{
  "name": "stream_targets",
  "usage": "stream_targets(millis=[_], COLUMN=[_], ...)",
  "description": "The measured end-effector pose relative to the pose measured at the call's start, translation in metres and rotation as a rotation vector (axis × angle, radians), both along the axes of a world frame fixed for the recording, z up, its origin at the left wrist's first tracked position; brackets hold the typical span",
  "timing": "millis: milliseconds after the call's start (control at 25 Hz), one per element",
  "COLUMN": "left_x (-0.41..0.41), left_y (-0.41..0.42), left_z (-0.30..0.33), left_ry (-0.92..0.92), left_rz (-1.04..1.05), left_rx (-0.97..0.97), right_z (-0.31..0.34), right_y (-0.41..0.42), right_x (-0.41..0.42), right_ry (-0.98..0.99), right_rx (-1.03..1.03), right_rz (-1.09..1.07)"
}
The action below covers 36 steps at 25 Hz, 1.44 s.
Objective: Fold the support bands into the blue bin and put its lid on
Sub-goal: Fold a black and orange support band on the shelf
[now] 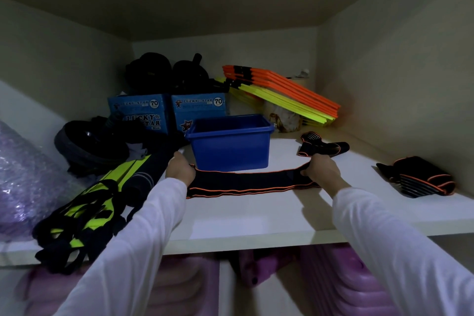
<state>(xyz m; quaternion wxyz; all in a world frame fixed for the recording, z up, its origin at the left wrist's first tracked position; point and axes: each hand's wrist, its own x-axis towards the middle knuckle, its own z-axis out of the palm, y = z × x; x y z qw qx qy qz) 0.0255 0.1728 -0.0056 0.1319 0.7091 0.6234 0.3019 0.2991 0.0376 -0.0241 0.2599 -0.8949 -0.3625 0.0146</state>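
Gripping band (243, 182) ends, left hand (179, 168) and right hand (320, 169) both clenched, stretching it flat on shelf (256, 223) before bin (230, 143), probably for folding.

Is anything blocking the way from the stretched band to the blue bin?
Nothing visible. The band, held at its ends by the left hand and right hand, lies on the shelf right in front of the blue bin, whose top is open, no lid on.

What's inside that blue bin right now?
The blue bin is open, and only its bare inner back wall shows. Its front wall hides the bottom, so whether any band lies inside cannot be told.
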Motion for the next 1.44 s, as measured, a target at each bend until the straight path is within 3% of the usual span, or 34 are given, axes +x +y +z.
stream_targets(millis=[160,360,760,880,960,1120,1280,1440], left_x=[0.004,0.005,0.005,0.009,0.014,0.021,0.020,0.019], left_y=[0.003,0.006,-0.002,-0.004,-0.007,-0.013,-0.015,-0.017], left_z=[0.000,-0.011,-0.013,-0.016,-0.020,-0.024,-0.025,-0.027], left_ry=[0.048,0.119,0.320,0.418,0.445,0.753,0.701,0.632], left_rz=[0.008,0.000,0.010,-0.129,-0.274,-0.281,-0.314,-0.329], left_rx=[-0.002,-0.024,0.092,0.226,0.205,0.346,0.294,0.184], right_z=[-0.001,-0.006,0.006,0.006,0.004,0.005,0.006,0.009], right_y=[-0.001,-0.002,-0.004,-0.006,-0.010,-0.009,-0.010,-0.008], right_x=[0.003,0.008,0.004,0.009,0.012,0.017,0.020,0.018], right_ry=[-0.041,0.047,0.074,0.110,0.161,0.232,0.314,0.555], right_rx=[-0.035,-0.031,-0.003,0.012,0.017,0.065,0.104,0.135], right_rz=[-0.050,-0.028,-0.029,-0.037,-0.006,0.031,0.025,0.031])
